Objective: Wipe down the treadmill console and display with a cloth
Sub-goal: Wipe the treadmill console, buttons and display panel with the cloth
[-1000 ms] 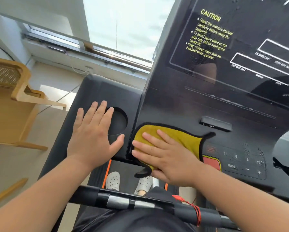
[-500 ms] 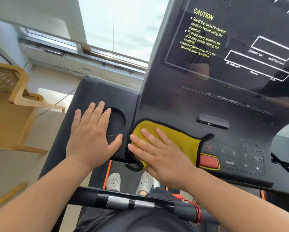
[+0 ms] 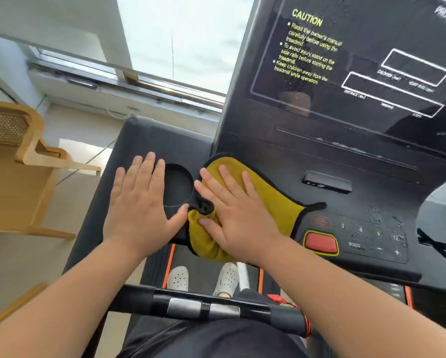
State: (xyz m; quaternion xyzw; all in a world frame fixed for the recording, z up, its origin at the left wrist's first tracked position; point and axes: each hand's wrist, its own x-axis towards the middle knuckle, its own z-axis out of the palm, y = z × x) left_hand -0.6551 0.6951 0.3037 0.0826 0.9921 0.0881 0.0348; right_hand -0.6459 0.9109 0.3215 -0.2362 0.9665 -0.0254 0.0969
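A black treadmill console (image 3: 276, 161) fills the right and middle of the view, standing by a bright window (image 3: 185, 34) with a metal sill rail. The floor (image 3: 12, 267) is pale beige, and a light wooden chair (image 3: 25, 161) with a woven cane back stands to the left. Below the console lie the dark belt with orange edge stripes and two white perforated shoes (image 3: 178, 277). A glossy black handlebar (image 3: 139, 298) with silver plates crosses the bottom, with a red cord (image 3: 303, 316) at its right end.

The display (image 3: 371, 29) is a smooth, tilted, reflective black panel with yellow CAUTION text, white outlined boxes and fine droplets. The lower deck is matte. It carries a round cup recess (image 3: 178, 184), a small raised slot bar (image 3: 326, 182), an oblong red button (image 3: 321, 242) rimmed in yellow, and a flat keypad (image 3: 371, 239) speckled with drops.

The cloth (image 3: 273, 200) is mustard-yellow, plush, with black edging. It lies on the deck's left part, between the recess and the red button, and its bunched near corner droops over the front edge. The right grip (image 3: 240, 215) presses flat on it, fingers straight and spread. The left grip (image 3: 141, 202) lies flat on the tray beside the recess with fingers straight, holding nothing, its thumb just beside the cloth.
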